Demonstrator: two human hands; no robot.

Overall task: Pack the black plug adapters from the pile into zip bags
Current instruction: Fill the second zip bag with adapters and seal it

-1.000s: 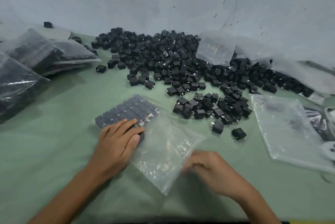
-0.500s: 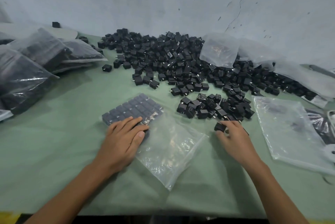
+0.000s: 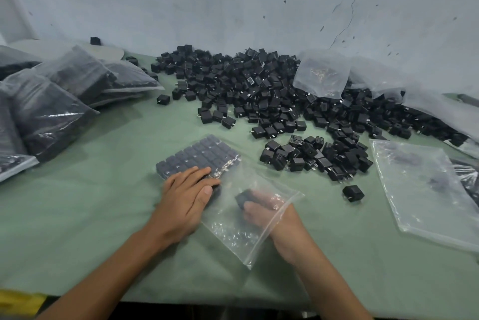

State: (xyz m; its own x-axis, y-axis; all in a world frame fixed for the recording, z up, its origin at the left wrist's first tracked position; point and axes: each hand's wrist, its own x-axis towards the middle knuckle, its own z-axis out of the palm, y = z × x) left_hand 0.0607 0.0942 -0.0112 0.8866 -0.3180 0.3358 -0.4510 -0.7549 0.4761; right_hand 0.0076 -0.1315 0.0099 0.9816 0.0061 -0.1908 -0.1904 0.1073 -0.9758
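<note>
right hand (image 3: 261, 207) now inside zip bag (image 3: 233, 233) | held adapter (image 3: 243, 196) blurred

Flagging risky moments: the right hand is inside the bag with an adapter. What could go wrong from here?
1. The right hand holds an adapter inside the zip bag. Pushing it in could knock the packed rows askew, though the left hand presses flat on them.
2. Prongs, like those seen in the pile, might snag the thin plastic.
</note>
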